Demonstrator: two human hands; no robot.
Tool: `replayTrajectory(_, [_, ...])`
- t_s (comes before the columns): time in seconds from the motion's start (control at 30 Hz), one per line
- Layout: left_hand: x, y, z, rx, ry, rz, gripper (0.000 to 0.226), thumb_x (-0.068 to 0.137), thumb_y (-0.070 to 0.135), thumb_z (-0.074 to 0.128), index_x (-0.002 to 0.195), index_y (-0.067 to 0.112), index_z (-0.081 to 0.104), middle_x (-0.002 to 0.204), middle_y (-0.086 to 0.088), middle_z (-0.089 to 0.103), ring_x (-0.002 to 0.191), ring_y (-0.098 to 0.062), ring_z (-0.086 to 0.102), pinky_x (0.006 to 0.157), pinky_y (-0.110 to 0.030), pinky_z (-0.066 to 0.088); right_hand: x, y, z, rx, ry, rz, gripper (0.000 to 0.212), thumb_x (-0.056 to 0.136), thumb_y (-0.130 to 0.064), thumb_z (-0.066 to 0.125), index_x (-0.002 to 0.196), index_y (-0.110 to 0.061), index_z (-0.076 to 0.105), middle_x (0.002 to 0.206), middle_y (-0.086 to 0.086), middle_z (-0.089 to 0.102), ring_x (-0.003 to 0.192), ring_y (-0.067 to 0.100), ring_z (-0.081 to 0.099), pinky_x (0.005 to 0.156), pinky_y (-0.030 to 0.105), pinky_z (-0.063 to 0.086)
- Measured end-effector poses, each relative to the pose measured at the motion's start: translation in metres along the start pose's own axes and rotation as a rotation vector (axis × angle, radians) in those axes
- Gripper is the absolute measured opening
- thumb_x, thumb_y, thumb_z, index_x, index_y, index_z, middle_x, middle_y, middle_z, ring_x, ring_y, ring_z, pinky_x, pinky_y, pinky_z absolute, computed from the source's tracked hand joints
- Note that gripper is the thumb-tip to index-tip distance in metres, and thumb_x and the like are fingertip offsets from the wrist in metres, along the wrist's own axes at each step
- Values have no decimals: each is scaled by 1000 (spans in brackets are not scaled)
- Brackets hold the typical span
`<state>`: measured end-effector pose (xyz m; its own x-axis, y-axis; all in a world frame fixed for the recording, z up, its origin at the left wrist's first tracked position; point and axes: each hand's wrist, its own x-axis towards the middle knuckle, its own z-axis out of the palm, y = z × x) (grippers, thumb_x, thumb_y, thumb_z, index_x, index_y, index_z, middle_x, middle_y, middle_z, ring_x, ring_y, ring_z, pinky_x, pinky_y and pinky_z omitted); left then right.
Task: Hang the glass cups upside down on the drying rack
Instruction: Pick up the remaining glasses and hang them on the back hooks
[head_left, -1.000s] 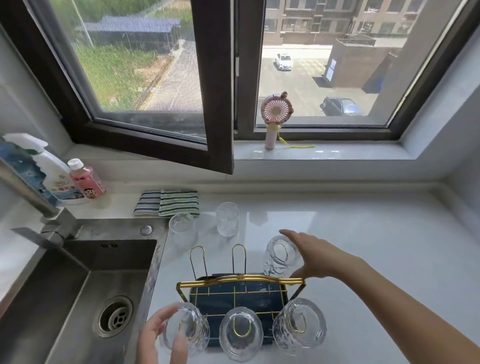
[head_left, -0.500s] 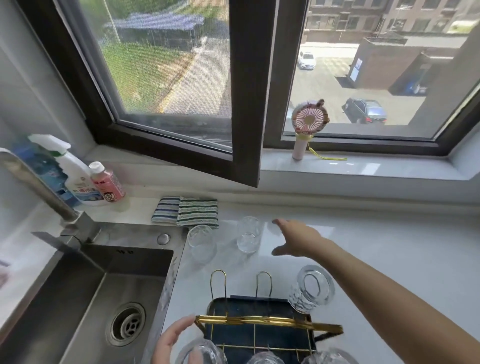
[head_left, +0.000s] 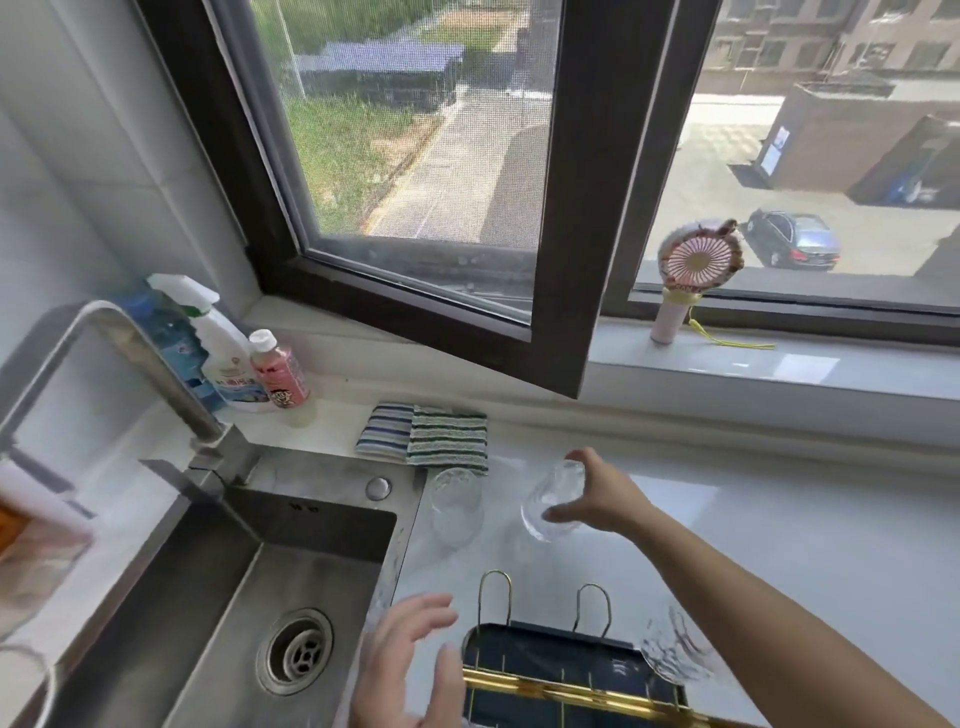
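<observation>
My right hand (head_left: 597, 496) is closed around a clear ribbed glass cup (head_left: 551, 501), thumb below and fingers over the top, with the cup tilted and seemingly lifted off the white worktop (head_left: 779, 545), toward its back edge. Just to its left a second clear glass cup (head_left: 455, 504) stands upright on the worktop, close to the rim of the stainless steel sink (head_left: 218, 613) and just in front of the striped folded cloths (head_left: 423, 434) lying by the back edge. My left hand (head_left: 410, 660) hovers with fingers spread and nothing in it, over the worktop's strip between the sink and the gold wire drying rack with a dark blue tray (head_left: 566, 660), which sits near the front edge. Two gold loops at the back of the rack are bare; a blurred glass cup (head_left: 675, 649) hangs at the rack's back right corner, partly behind my forearm. At the back left corner of the worktop stand a white spray bottle (head_left: 218, 348) and a small pink bottle (head_left: 278, 371), beside the steel tap (head_left: 156, 364). A pink handheld fan (head_left: 693, 270) stands upright on the windowsill.
</observation>
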<state>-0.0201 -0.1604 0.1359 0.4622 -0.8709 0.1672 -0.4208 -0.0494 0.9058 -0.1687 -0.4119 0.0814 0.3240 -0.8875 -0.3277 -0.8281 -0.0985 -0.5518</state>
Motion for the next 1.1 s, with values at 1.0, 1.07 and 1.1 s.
replayTrajectory(1.0, [98,33,59,603,-712,139,99,48,66,68,134,26,37,133,5,52,117,-16,49,101,-39,43,-273,69,-24,767,340,196,8,87,-21,64,93,-18,67,68,8,68,39,0,48,40,13,37])
replayTrajectory(1.07, [94,29,67,686,-786,212,96,45,69,65,128,27,42,127,7,56,113,-15,51,100,-38,41,-279,71,-16,762,349,218,6,87,-21,65,91,-19,68,68,6,68,41,0,51,42,11,38])
replayTrajectory(1.1, [92,24,73,743,-812,262,93,44,70,64,124,27,45,123,8,58,110,-15,52,97,-37,39,-282,72,-13,755,355,223,5,86,-21,66,90,-19,68,68,6,68,44,1,52,44,11,39])
